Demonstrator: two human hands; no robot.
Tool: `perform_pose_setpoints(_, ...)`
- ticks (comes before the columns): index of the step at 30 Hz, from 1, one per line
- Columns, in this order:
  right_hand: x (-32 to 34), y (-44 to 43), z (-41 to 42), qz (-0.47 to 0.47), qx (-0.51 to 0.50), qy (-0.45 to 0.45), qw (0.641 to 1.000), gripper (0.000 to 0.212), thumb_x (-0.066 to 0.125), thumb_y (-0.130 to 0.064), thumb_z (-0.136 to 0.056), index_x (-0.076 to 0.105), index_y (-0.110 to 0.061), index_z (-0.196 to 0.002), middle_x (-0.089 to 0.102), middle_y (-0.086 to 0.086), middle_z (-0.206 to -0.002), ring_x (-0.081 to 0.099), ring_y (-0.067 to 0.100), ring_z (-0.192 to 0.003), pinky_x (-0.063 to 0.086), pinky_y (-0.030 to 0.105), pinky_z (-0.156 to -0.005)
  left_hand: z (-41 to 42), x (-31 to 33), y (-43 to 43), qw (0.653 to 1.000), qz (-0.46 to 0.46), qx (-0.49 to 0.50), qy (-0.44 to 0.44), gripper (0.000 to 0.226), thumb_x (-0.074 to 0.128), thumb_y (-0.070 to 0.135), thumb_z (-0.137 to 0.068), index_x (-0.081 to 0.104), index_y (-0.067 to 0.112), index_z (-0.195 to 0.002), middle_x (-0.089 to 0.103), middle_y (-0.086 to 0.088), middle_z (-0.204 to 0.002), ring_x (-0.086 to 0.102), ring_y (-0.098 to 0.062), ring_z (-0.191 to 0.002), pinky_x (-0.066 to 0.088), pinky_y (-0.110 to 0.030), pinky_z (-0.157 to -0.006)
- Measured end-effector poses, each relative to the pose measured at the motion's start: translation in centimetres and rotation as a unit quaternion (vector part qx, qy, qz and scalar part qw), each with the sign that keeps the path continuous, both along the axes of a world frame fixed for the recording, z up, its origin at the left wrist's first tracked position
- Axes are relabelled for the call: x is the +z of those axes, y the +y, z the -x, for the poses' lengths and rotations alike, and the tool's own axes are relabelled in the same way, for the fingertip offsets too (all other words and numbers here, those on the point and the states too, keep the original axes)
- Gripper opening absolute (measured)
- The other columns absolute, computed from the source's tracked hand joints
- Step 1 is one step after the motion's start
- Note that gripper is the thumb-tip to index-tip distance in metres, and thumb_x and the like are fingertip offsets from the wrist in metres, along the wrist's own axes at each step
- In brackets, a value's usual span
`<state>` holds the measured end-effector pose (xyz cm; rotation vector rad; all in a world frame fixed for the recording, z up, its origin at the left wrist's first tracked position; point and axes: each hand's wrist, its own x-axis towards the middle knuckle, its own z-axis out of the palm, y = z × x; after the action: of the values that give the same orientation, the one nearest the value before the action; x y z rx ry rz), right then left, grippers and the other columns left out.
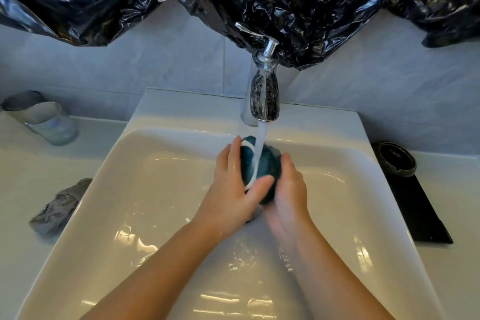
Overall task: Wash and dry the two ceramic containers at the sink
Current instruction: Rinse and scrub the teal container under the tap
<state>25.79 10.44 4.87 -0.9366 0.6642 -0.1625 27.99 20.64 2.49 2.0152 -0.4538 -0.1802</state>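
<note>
Sink (161,153): white basin under both hands, water running from the tap (265,96) just beyond my fingers. Main risk, in my judgement: a wet glazed piece slipping and striking the hard basin, chipping it.

Teal ceramic container (270,161): held over the basin, directly in the stream. Left hand (233,189) wraps its near-left side, thumb laid across the front; right hand (288,189) presses against its right side, blurred, so I cannot tell how firmly it grips.

Dark container (396,160): on the tabletop well to the right of my right hand, on a black mat (420,213). It appears not yet washed.

Grey cloth (58,208): far left of my left hand, a long reach with dripping fingers.
</note>
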Motion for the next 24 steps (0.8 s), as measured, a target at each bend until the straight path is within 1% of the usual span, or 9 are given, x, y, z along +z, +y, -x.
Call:
perform_pose_setpoints(2, -0.1, -0.4, -0.1, -0.105, -0.031, 0.018, 0.994, 0.033, 0.045, -0.029, -0.102, 0.070, -0.007, -0.100, 0.076, 0.012, -0.080, 0.074, 0.025, -0.073, 0.059, 0.035, -0.065, -0.6, 0.2, 0.9, 0.995, -0.045, -0.059, -0.062, 0.101, 0.062, 0.059, -0.070, 0.012, 0.025, -0.151, 0.018, 0.011, -0.150, 0.027, -0.003, -0.137, 0.030, -0.027, -0.113)
perform_pose_setpoints(4, -0.2, -0.5, -0.4, -0.193, -0.031, 0.014, 0.981, 0.035, 0.043, -0.026, -0.102, 0.068, -0.003, -0.111, 0.074, 0.020, -0.097, 0.074, 0.031, -0.085, 0.060, 0.039, -0.068, -1.2, 0.2, 1.4, 0.993, -0.006, -0.082, -0.086, 0.099, 0.076, 0.049, -0.065, 0.026, 0.024, -0.146, 0.029, 0.006, -0.145, 0.035, -0.004, -0.133, 0.036, -0.030, -0.111)
perform_pose_setpoints(7, -0.3, -0.6, -0.2, -0.266, 0.010, -0.012, 0.964, 0.037, 0.044, -0.018, -0.097, 0.063, 0.002, -0.122, 0.067, 0.027, -0.116, 0.065, 0.040, -0.107, 0.059, 0.049, -0.084, -1.4, -0.1, 1.4, 0.989, 0.138, -0.062, 0.009, 0.101, 0.081, 0.046, -0.058, 0.031, 0.018, -0.142, 0.048, 0.001, -0.134, 0.050, -0.013, -0.124, 0.044, -0.030, -0.102)
perform_pose_setpoints(10, -0.9, -1.0, 0.0, -0.302, 0.033, -0.027, 0.952, 0.039, 0.045, -0.017, -0.096, 0.060, 0.003, -0.127, 0.065, 0.027, -0.121, 0.062, 0.041, -0.110, 0.059, 0.050, -0.082, -1.0, 0.3, 0.9, 0.961, 0.241, -0.056, 0.121, 0.089, 0.074, 0.042, -0.066, 0.032, 0.016, -0.140, 0.058, -0.004, -0.124, 0.061, -0.016, -0.114, 0.052, -0.029, -0.090)
perform_pose_setpoints(13, -1.5, -1.5, -0.1, -0.248, 0.030, 0.029, 0.968, 0.040, 0.043, -0.026, -0.101, 0.063, -0.003, -0.126, 0.067, 0.025, -0.121, 0.064, 0.040, -0.113, 0.058, 0.049, -0.086, -0.6, 1.2, 0.0, 0.947, 0.271, -0.008, 0.174, 0.064, 0.068, 0.032, -0.074, 0.044, 0.018, -0.132, 0.067, -0.002, -0.112, 0.067, -0.013, -0.102, 0.055, -0.025, -0.080)
perform_pose_setpoints(16, -1.1, -1.3, -0.3, -0.106, 0.021, 0.064, 0.992, 0.034, 0.047, -0.032, -0.100, 0.072, -0.009, -0.104, 0.077, 0.015, -0.097, 0.072, 0.032, -0.096, 0.059, 0.043, -0.080, -1.1, 1.4, -0.2, 0.920, 0.303, 0.055, 0.240, 0.061, 0.064, 0.049, -0.072, 0.054, 0.019, -0.125, 0.069, -0.007, -0.113, 0.068, -0.018, -0.101, 0.056, -0.033, -0.082)
perform_pose_setpoints(18, -0.4, -1.2, 0.0, -0.022, 0.025, 0.015, 0.999, 0.031, 0.045, -0.034, -0.100, 0.070, -0.017, -0.093, 0.077, 0.002, -0.083, 0.072, 0.022, -0.086, 0.056, 0.036, -0.076, -1.2, 1.6, -0.3, 0.877, 0.341, 0.073, 0.329, 0.055, 0.055, 0.053, -0.083, 0.059, 0.015, -0.122, 0.069, -0.012, -0.115, 0.068, -0.023, -0.104, 0.055, -0.038, -0.086)
perform_pose_setpoints(21, -0.8, -1.2, 0.2, 0.086, 0.045, -0.057, 0.994, 0.021, 0.054, -0.033, -0.093, 0.067, -0.023, -0.108, 0.075, 0.001, -0.102, 0.070, 0.021, -0.100, 0.055, 0.036, -0.084, -1.1, 2.2, -0.3, 0.789, 0.395, 0.113, 0.456, 0.057, 0.040, 0.056, -0.093, 0.064, 0.011, -0.118, 0.071, -0.013, -0.112, 0.067, -0.027, -0.105, 0.051, -0.043, -0.095)
perform_pose_setpoints(24, -1.0, -1.2, 0.1, 0.037, 0.056, -0.053, 0.996, 0.025, 0.051, -0.011, -0.094, 0.067, -0.018, -0.113, 0.073, 0.008, -0.109, 0.071, 0.023, -0.098, 0.056, 0.037, -0.083, -1.3, 2.2, 0.3, 0.728, 0.466, 0.130, 0.486, 0.051, 0.036, 0.048, -0.098, 0.063, 0.009, -0.118, 0.070, -0.015, -0.114, 0.068, -0.027, -0.103, 0.052, -0.042, -0.088)
